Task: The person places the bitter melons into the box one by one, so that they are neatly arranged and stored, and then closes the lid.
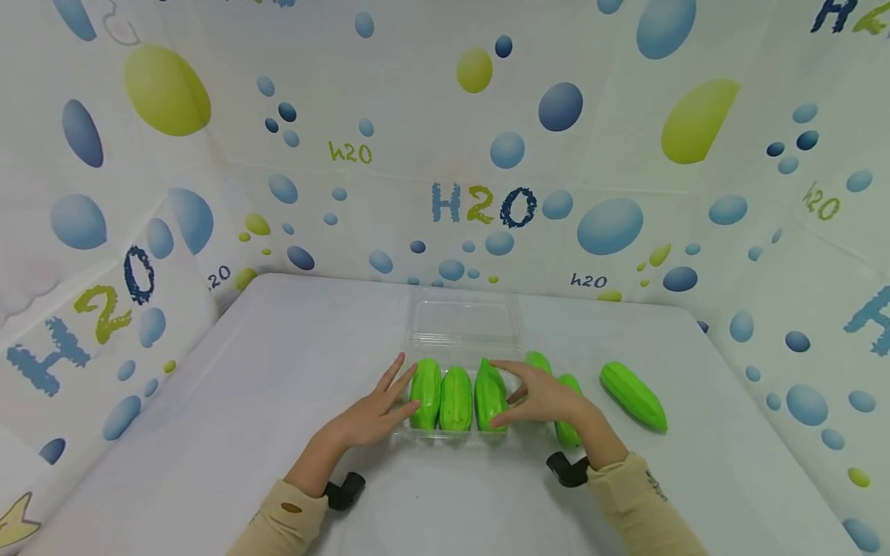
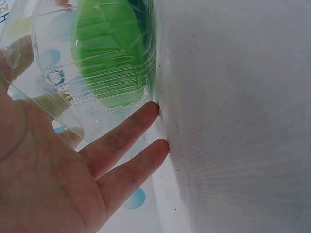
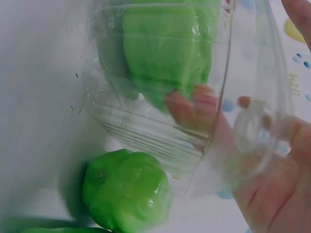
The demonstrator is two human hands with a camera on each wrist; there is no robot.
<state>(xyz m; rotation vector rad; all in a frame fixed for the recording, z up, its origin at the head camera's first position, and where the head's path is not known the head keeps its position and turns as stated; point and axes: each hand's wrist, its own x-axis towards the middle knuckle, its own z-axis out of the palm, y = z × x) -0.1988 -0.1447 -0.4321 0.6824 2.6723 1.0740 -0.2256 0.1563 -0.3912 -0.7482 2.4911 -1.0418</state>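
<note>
A clear plastic box point(image 1: 445, 435) lies with its lid point(image 1: 464, 316) folded back behind it. Three green, ridged, cucumber-like vegetables are side by side inside: the left point(image 1: 425, 394), the middle point(image 1: 456, 398) and the right one point(image 1: 490, 395). My right hand point(image 1: 545, 394) holds the right vegetable lengthwise, index finger at its far tip and thumb at its near end. At the box's left wall, my left hand point(image 1: 371, 413) has its fingers spread, the thumb reaching over the rim beside the left vegetable. Two of its fingertips touch the tabletop in the left wrist view.
Two more green vegetables lie right of the box, one point(image 1: 538, 361) behind my right hand and another point(image 1: 568, 386) partly under it. A further one point(image 1: 634, 396) lies alone farther right. The white table point(image 1: 306, 340) meets a patterned curtain point(image 1: 389, 93) at its back and sides.
</note>
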